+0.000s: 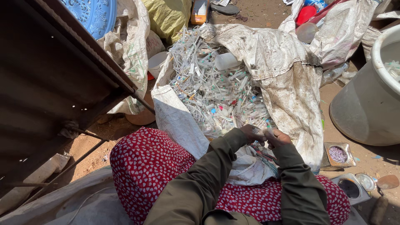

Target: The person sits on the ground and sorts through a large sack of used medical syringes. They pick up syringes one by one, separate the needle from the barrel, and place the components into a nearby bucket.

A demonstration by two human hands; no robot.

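Head view, looking down over the lap. Both hands meet just in front of the knees, at the near edge of a wide white woven sack (287, 96) spread open on the ground. Left hand (251, 133) and right hand (276, 137) are close together, fingers curled around a small thin plastic piece (266, 130) held between them; each hand appears to pinch one end of it, though the exact finger contact is too small to make out. A pale tip of the piece sticks up just above the right hand.

Directly beyond the grip: a large heap of white plastic tubes and syringe-like parts (216, 91) with coloured caps mixed in, filling the sack. Heap looks hardly reduced; judged as most of the sorting left to do.

To the right of the grip, on bare ground: a small square metal tin (337, 153) holding a modest layer of tiny purplish bits, and nearer, a second tin (351, 188) that looks dark and nearly empty. Farther right, a big grey tub (366, 104).

Judgement: early stage, one piece in hand, small output so far.
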